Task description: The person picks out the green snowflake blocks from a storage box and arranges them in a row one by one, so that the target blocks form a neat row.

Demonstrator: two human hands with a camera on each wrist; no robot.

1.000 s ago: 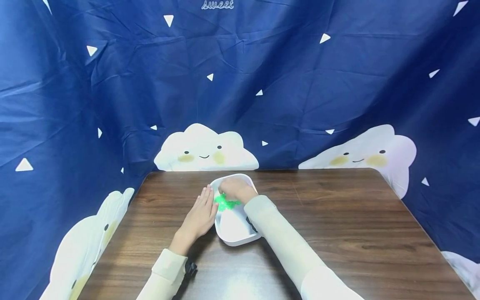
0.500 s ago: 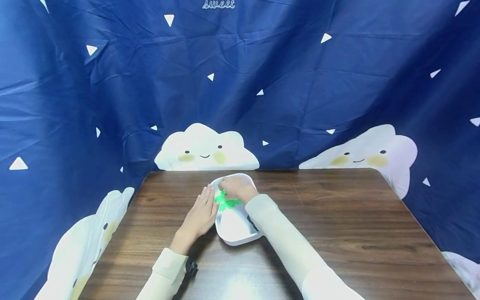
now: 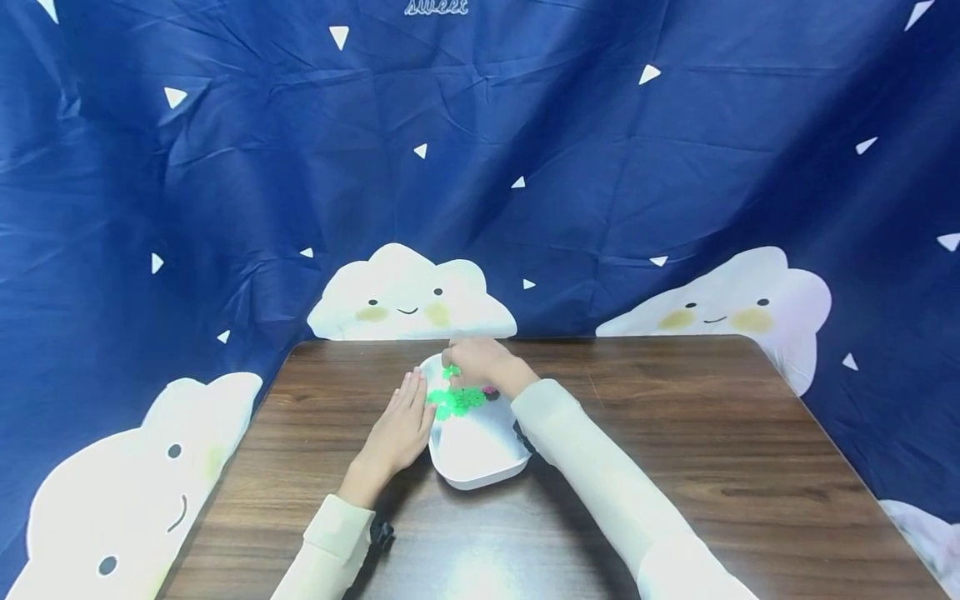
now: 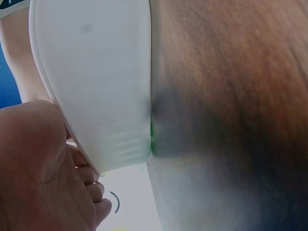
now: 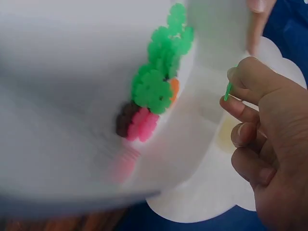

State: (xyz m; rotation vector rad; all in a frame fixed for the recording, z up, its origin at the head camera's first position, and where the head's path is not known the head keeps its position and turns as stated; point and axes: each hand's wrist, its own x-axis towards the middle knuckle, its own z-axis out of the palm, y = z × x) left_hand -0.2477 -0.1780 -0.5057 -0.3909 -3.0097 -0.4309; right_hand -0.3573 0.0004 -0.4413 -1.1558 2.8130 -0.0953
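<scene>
A small green snowflake piece (image 5: 227,90) sits pinched edge-on between the thumb and forefinger of the right hand (image 3: 480,360), which hovers over the far end of the white tray (image 3: 480,467); the other fingers (image 5: 248,135) curl loosely below it. In the tray, near its far left wall, lies a cluster of green snowflake pieces (image 3: 454,400), too overlapped to count, with one orange piece (image 5: 174,87), one pink piece (image 5: 143,125) and one dark brown piece (image 5: 126,118) touching its edge. The left hand (image 3: 399,429) lies with straight fingers against the tray's left outer wall, palm on the wooden table (image 3: 675,433). Behind the table hangs a navy cloth backdrop (image 3: 600,167) printed with white triangles and four smiling clouds; at its top edge the word "sweet" (image 3: 435,7) reads in white.
</scene>
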